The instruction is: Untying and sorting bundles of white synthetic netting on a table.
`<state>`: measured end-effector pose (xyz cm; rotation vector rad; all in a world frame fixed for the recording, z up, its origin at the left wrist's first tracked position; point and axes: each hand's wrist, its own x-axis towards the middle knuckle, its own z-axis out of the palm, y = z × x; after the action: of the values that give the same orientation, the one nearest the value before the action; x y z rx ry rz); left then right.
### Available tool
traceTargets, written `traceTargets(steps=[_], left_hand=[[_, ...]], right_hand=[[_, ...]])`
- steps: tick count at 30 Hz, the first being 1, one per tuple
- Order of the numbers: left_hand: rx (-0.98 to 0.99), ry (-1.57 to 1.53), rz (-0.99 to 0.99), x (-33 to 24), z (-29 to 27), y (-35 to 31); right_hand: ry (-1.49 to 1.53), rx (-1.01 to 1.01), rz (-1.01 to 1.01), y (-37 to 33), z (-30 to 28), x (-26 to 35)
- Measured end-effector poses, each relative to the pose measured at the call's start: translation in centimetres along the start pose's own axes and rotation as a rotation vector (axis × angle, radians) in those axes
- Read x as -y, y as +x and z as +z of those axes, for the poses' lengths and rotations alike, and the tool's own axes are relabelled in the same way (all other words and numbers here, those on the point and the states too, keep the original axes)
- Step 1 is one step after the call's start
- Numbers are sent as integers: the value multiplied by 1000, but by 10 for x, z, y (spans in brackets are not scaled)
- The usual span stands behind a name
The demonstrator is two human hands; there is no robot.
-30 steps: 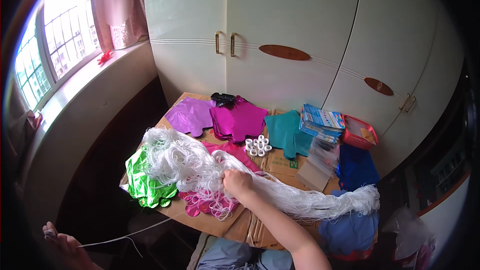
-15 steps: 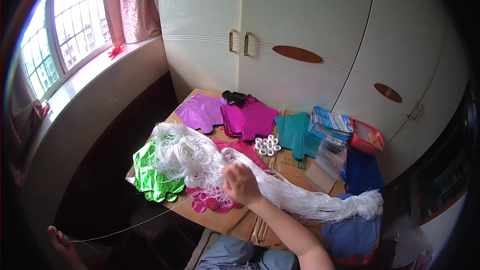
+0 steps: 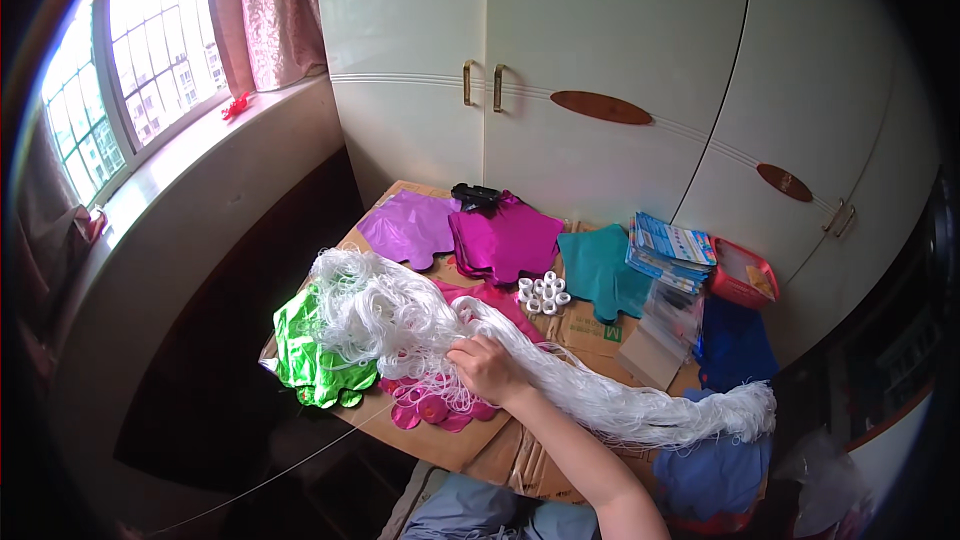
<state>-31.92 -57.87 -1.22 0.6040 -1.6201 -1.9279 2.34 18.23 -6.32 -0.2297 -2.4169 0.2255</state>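
Observation:
A big hank of white string (image 3: 590,375) lies across the table, loosely tangled at its left end and gathered into a thick bundle toward the right. My right hand (image 3: 487,368) is closed on strands at the middle of the hank, fingertips pressed into it. One single strand runs taut from the tangle down to the lower left corner. Only a dim trace of my left hand (image 3: 132,532) shows there at the dark rim, its fingers hidden. Under the string lie green foil balloons (image 3: 300,345) and pink flower-shaped ones (image 3: 432,410).
Purple (image 3: 408,228), magenta (image 3: 508,240) and teal foil pieces (image 3: 605,275) line the table's back. Several small white rolls (image 3: 543,293) stand near a stack of blue printed packets (image 3: 668,250) and a red basket (image 3: 742,270). Cardboard (image 3: 440,440) covers the tabletop; a cabinet (image 3: 600,30) stands behind.
My left hand has dropped down almost out of the picture, drawing the strand longer and straighter. My right hand has lowered onto the string. The whole view has shifted slightly.

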Motion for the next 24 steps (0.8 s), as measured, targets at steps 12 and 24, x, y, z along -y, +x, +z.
traceTargets(steps=[12, 24], left_hand=[[363, -404, 55, -44, 137, -57], [391, -541, -43, -55, 148, -72]], right_hand=[[65, 402, -329, -22, 34, 138], [26, 64, -220, -8, 38, 187]])
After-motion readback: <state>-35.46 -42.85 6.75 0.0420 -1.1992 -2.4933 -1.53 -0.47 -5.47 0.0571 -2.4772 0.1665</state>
